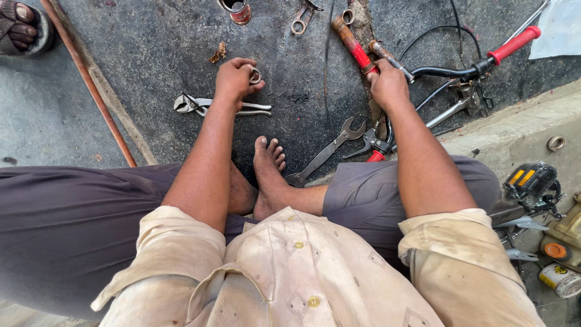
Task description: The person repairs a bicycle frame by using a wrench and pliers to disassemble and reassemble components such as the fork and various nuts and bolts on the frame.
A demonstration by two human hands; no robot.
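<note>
Metal ring [255, 75] pinched in the left hand [235, 77], tool handle gripped in the right hand [387, 85].
Both hands are closed just above the dark ground; the step looks like sorting handlebar [451, 71] parts, and fitting the ring next would need careful alignment.

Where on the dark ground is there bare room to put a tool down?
Bare ground lies between the rusty metal rod and the silver pliers, and between the left hand, which holds a small metal ring, and the right hand. It is crowded right of the open-ended steel spanner, around the red-gripped black handlebar.
</note>
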